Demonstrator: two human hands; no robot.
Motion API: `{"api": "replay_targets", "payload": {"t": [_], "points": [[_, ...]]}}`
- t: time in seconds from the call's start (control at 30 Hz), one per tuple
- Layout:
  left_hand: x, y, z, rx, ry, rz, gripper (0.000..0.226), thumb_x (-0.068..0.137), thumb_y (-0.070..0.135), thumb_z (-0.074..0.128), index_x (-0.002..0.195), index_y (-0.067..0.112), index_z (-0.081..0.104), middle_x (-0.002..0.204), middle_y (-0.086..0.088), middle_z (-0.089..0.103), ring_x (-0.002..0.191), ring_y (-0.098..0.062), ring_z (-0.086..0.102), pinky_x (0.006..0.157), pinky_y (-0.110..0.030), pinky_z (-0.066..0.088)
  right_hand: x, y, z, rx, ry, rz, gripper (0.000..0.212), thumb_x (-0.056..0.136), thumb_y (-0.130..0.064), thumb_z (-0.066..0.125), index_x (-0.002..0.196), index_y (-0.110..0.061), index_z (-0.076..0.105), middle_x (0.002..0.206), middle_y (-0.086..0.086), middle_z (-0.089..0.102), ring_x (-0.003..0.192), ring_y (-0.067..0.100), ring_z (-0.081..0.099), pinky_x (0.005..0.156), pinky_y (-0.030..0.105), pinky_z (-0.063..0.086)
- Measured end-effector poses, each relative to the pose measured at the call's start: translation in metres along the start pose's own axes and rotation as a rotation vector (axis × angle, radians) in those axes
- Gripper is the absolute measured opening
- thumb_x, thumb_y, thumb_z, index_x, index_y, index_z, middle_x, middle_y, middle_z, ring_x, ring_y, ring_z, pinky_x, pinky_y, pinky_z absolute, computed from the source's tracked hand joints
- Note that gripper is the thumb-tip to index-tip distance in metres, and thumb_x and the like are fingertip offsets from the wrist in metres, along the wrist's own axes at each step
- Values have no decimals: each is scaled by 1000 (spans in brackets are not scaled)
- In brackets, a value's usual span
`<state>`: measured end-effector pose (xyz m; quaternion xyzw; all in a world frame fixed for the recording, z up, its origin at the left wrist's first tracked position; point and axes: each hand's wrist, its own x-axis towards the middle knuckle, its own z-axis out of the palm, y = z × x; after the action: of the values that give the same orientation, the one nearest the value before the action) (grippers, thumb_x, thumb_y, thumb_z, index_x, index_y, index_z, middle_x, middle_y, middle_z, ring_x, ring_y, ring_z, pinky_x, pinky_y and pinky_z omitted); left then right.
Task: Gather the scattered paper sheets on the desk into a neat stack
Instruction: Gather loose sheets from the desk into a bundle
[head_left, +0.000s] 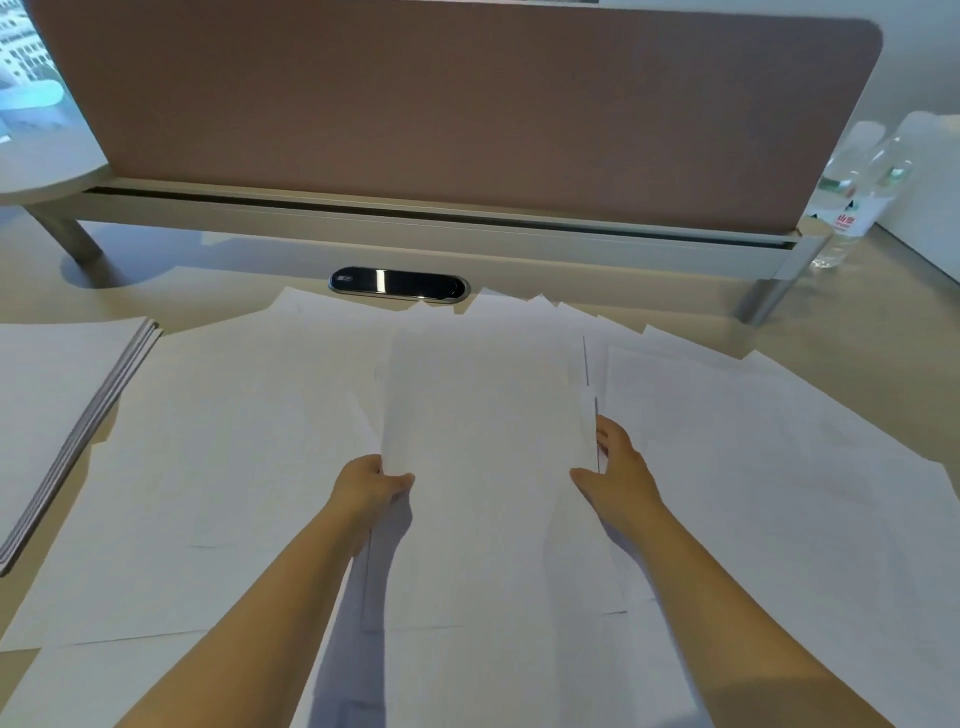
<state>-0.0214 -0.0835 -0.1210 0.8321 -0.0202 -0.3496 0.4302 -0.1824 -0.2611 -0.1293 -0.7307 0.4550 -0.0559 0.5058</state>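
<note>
Loose paper sheets (218, 467) lie overlapping across the desk (156, 270), spread from left to right. At the middle, a bundle of sheets (483, 441) sits above them, between the left hand (371, 486) on its left edge and the right hand (621, 475) on its right edge. A stack of booklets (62, 410) lies at the far left. Behind the sheets a cable port (399, 283) is set in the desk, and behind that stands a divider panel (467, 104). Two bottles (857, 187) stand at the far right, beside the panel's end.
</note>
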Motion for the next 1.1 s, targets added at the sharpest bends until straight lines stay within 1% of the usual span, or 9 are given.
{"api": "replay_targets", "payload": {"t": [0.13,0.27,0.43,0.53,0.6,0.73,0.87,1.03,1.1], "points": [[-2,-6,-6,3,175,-1,14,87,10,59,75,4,57,82,-12,58,82,-30,54,73,-35,42,-5,-8,-9,-279,213,167,62,89,-20,54,143,-10,26,145,12,35,132,31,33,109,41,30],[-3,-10,-11,-90,193,-43,23,89,12,56,66,8,54,82,-13,58,81,-30,54,73,-34,43,-11,-7,1,-137,127,181,60,86,-17,53,141,-6,30,141,14,38,126,31,41,106,40,36],[-16,-11,-1,-163,125,-67,29,91,5,52,117,-8,53,112,-23,58,106,-37,54,88,-38,42,-11,-10,21,-114,-5,115,47,87,-13,48,132,-5,39,130,11,43,114,28,49,97,35,44],[-21,-14,-4,-86,199,-37,30,92,3,50,120,-7,51,122,-23,57,114,-39,51,91,-39,41,-13,-14,21,-115,-3,106,9,85,-6,46,90,-10,53,87,4,52,75,19,52,65,26,42],[-21,-18,-13,-54,248,-27,25,92,4,50,115,-4,54,118,-23,58,108,-37,53,92,-42,42,-11,-14,22,27,6,140,33,82,0,46,59,-21,33,61,-1,33,54,13,32,55,22,29],[-24,-24,-32,-31,272,4,19,92,3,49,110,-2,55,110,-21,59,101,-34,52,87,-37,40,-9,-24,26,489,64,304,38,82,1,49,50,-16,37,59,3,37,57,17,39,70,31,42],[-24,-29,-45,-62,249,8,29,92,0,48,120,-6,52,118,-22,58,94,-27,47,85,-33,37,-10,-37,32,814,45,417,17,88,6,49,75,-4,55,71,12,51,76,24,55,98,35,46],[-21,-40,-57,-89,226,-17,29,91,1,52,118,-8,54,117,-23,59,102,-34,53,87,-35,40,-5,-36,42,926,-3,434,20,91,-6,53,72,-2,51,44,7,60,36,13,57,39,16,46],[-18,-42,-61,-102,199,-22,30,90,1,53,118,-8,54,118,-22,59,103,-33,55,88,-35,41,-1,-37,47,866,-1,434,24,91,-8,54,68,-3,53,40,3,56,34,10,51,33,12,41]]}}
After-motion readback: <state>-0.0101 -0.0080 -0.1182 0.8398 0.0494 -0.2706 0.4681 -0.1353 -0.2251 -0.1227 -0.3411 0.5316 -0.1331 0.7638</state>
